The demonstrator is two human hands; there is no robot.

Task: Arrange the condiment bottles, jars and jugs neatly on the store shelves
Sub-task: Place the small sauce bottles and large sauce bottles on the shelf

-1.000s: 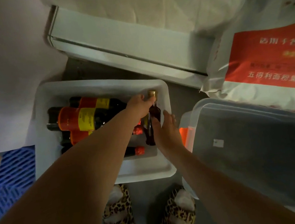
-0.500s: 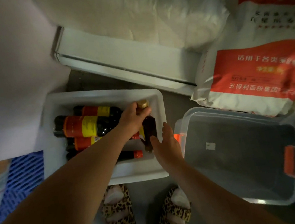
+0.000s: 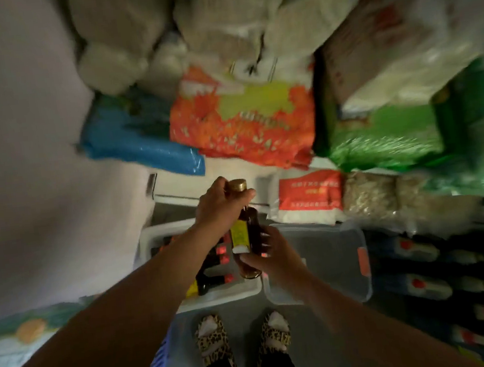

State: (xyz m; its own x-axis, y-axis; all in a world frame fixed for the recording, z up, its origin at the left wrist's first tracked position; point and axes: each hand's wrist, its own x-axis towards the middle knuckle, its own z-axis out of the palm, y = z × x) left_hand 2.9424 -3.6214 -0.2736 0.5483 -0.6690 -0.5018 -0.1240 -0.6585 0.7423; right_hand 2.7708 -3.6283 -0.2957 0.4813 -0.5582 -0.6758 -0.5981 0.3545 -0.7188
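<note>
Dark glass bottle [image 3: 248, 237] upright, lifted above white bin [image 3: 217, 299]. Left hand [image 3: 221, 208] curls round neck below gold cap [image 3: 238, 185]; right hand [image 3: 268, 255] cups base. Likely rigid, smooth, breakable; support neck and base.

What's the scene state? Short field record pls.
held item: dark glass bottle, gold cap, yellow label
left hand: grips the bottle's neck
right hand: holds the bottle's lower body
bottle pose: upright, above the white bin
bin contents: more dark bottles lying flat
beside bin: clear plastic tub, right side
shelf placement: not yet done
</note>
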